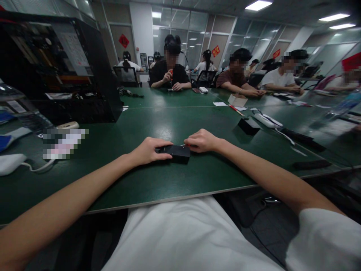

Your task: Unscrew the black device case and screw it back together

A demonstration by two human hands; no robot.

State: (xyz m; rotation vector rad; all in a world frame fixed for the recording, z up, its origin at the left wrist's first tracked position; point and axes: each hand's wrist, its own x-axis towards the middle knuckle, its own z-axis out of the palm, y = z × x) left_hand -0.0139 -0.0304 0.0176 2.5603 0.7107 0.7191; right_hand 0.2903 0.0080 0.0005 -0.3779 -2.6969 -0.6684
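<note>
A small black box-like object point(181, 152) rests on the green table in front of me. My left hand point(152, 149) grips its left end, thumb on the near side and fingers on the far side. At its right end, my right hand point(200, 140) is closed around a screwdriver point(191, 146) with a red-orange handle. The thin metal shaft points left, over the far right corner of the black object; whether the tip touches it is too small to tell.
An open computer case point(64, 71) stands at the left, beside a plastic bottle point(24, 109). A black box point(248, 126), a white power strip point(266, 119) and an open carton point(237, 100) lie to the right. Several people sit beyond the green table point(158, 180).
</note>
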